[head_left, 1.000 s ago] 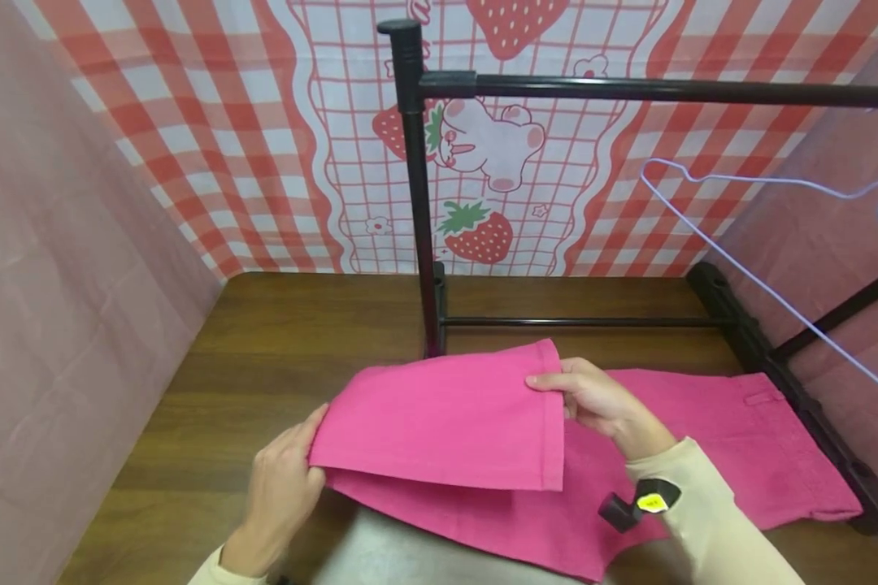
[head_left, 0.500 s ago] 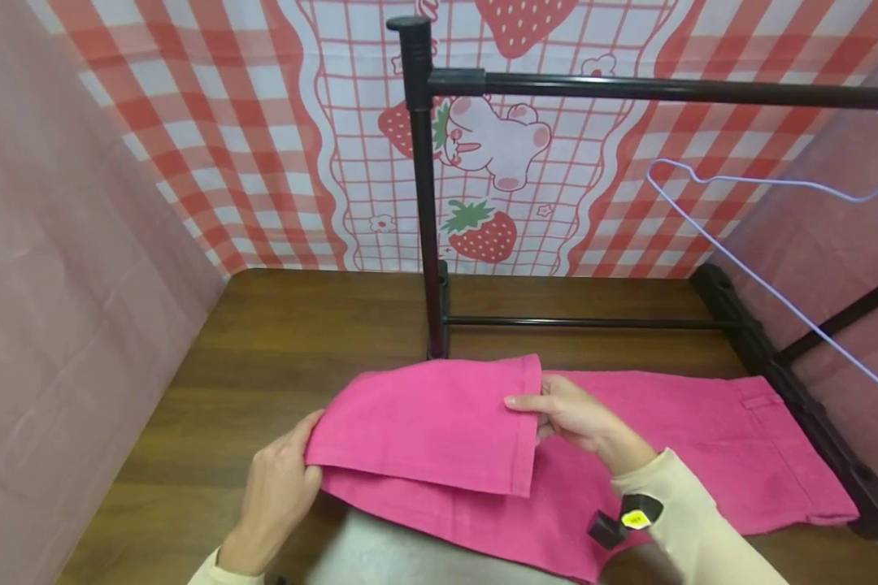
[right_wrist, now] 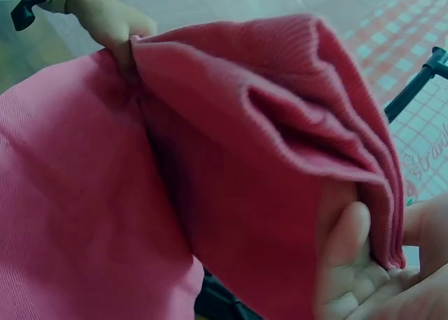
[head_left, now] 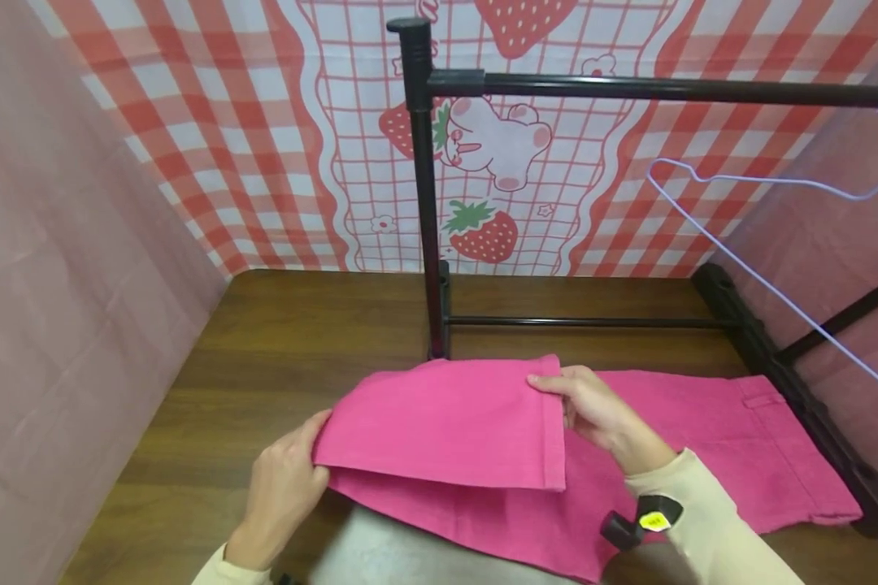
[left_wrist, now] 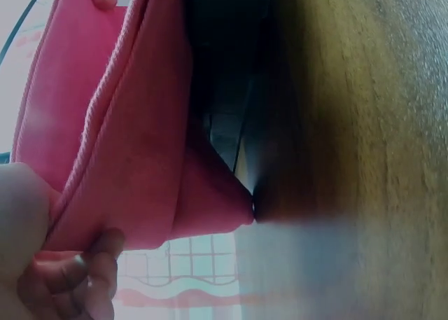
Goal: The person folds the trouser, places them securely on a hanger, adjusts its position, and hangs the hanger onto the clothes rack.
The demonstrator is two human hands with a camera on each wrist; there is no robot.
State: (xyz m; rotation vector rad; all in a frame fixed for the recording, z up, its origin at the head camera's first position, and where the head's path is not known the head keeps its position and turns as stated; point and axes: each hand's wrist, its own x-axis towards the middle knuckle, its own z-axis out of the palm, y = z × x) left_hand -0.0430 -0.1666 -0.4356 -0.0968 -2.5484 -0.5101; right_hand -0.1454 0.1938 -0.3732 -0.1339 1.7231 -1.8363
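Observation:
Bright pink trousers lie lengthwise across the table, waistband to the right, with the leg end folded back over the rest. My left hand pinches the fold at the left; in the left wrist view its thumb and fingers grip the cloth from both sides. At the hemmed leg end, my right hand holds the cloth, thumb on top and fingers underneath. The right wrist view shows layered hems between that hand's thumb and fingers. The folded flap is lifted a little off the layer below.
A black garment rack stands behind the trousers, its foot near the waistband. A lilac wire hanger hangs at the right. The wooden table extends left, with a grey patch at the front. Checked cloth covers the back.
The right hand drew the hem leftward and down, then back to the right, so the flap shortened and lengthened again. The left hand keeps its grip at the fold, nearly still.

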